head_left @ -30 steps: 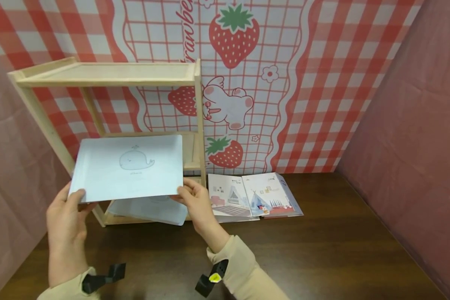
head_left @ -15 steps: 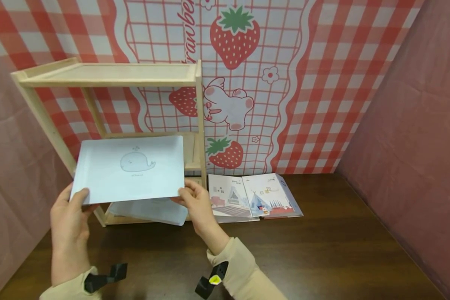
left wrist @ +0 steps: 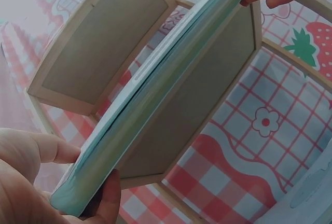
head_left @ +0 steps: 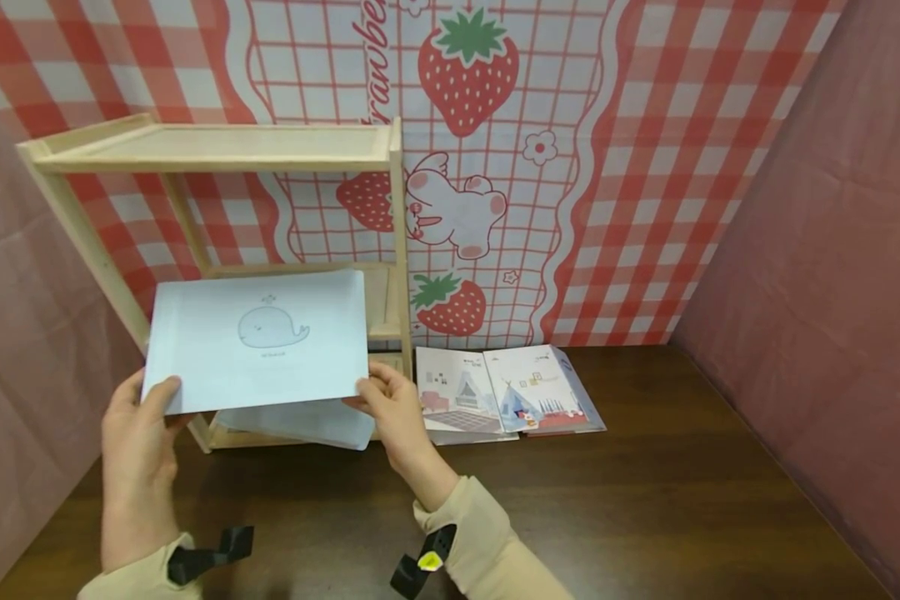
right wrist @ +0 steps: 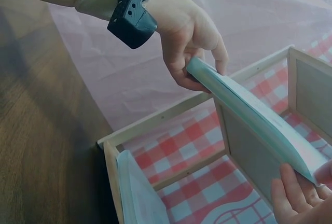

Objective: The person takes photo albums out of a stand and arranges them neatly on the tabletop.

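Observation:
A pale blue notebook (head_left: 210, 350) with a small whale drawing on its cover is held level in front of the wooden shelf rack (head_left: 240, 165). My left hand (head_left: 137, 450) pinches its near left corner, thumb on top and fingers underneath. At the near right corner, my right hand (head_left: 394, 408) grips it the same way. The left wrist view shows the notebook's greenish side edge (left wrist: 140, 99), between the left thumb and fingers. Below it, another pale blue notebook (head_left: 315, 427) lies on the bottom shelf, partly hidden by the held one.
Right of the rack, an open picture book (head_left: 461, 417) with room and tent drawings lies on the dark wooden table (head_left: 645, 500). A strawberry-patterned checked cloth (head_left: 660, 167) hangs behind, with pink cloth (head_left: 810, 275) at both sides. The rack's middle shelf (head_left: 382, 300) is mostly hidden behind the notebook.
The notebook's near left corner has dipped a little, and my left hand has shifted slightly to the right. Both hands keep their hold; the rack and picture book stay in place.

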Demonstrator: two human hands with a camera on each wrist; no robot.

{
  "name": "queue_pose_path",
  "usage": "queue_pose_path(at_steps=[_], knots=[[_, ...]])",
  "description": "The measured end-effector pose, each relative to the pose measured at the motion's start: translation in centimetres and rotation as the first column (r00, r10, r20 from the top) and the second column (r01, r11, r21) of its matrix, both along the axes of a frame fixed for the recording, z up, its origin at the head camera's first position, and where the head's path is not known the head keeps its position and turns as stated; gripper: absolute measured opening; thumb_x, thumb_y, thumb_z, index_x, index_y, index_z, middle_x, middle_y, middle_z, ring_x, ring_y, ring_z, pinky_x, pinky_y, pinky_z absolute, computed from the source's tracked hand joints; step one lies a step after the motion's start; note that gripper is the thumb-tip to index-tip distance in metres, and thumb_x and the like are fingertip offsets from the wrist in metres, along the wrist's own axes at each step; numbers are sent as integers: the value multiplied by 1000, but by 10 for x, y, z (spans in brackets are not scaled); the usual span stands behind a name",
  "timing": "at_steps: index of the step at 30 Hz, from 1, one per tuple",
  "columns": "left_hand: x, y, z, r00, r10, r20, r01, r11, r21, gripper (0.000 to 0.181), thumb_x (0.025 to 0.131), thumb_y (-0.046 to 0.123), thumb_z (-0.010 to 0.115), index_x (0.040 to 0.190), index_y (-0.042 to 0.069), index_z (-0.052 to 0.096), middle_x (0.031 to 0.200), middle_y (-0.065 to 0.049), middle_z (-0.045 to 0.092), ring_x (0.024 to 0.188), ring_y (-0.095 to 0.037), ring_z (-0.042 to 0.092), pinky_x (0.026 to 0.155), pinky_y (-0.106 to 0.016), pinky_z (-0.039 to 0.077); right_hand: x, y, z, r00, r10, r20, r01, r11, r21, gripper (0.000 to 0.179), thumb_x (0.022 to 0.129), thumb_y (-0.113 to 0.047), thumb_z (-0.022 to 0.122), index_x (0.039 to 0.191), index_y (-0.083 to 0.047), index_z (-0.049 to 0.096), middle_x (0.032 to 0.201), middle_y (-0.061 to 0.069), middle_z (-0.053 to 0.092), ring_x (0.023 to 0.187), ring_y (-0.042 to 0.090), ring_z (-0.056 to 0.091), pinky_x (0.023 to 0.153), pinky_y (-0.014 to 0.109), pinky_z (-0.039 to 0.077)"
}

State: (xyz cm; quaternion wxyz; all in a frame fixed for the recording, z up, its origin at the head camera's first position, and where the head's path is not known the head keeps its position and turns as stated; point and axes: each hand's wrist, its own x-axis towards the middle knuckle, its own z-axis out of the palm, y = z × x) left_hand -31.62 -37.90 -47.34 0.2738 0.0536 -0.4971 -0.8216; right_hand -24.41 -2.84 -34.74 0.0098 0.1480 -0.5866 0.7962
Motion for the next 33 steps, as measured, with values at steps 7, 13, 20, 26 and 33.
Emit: queue_pose_path(at_steps=[7,13,20,26,33], knots=[[-3,-3,-5,998,12,61,-10,999,-47,53,72,15,68,120,13,46,124,-12,39,101,-29,48,63,-39,47,1,-1,-2,1000,-3,-4,3,1000,-2,23,84,-3,46,103,6,53,94,21,59,76,17,59,73,34,48],[0,0,0,993,33,109,-24,996,-86,55,71,19,68,121,14,44,124,-11,38,101,-27,48,63,-36,47,1,-1,-4,1000,-7,-26,8,1000,19,23,85,-4,46,103,8,53,95,22,59,77,15,59,73,33,48],[16,14,22,981,71,182,-42,987,-158,50,73,23,67,118,13,49,112,-6,49,90,-17,53,67,-27,46,1,-1,-5,999,-11,-31,11,1000,13,23,86,-4,46,105,7,52,95,21,59,78,15,59,73,33,48],[54,56,71,966,113,233,-62,975,-215,45,75,25,64,115,10,50,104,-1,52,89,-11,49,78,-24,37,1,-1,-6,1000,-14,-18,14,1000,13,22,85,-3,45,104,6,52,93,20,59,78,15,59,73,34,48],[47,45,60,934,146,326,-41,951,-307,54,75,36,62,121,14,46,118,1,46,107,-13,37,94,-32,23,3,0,-7,1000,-19,-13,20,1000,23,22,85,-3,46,104,8,51,91,21,59,76,14,59,75,38,47]])
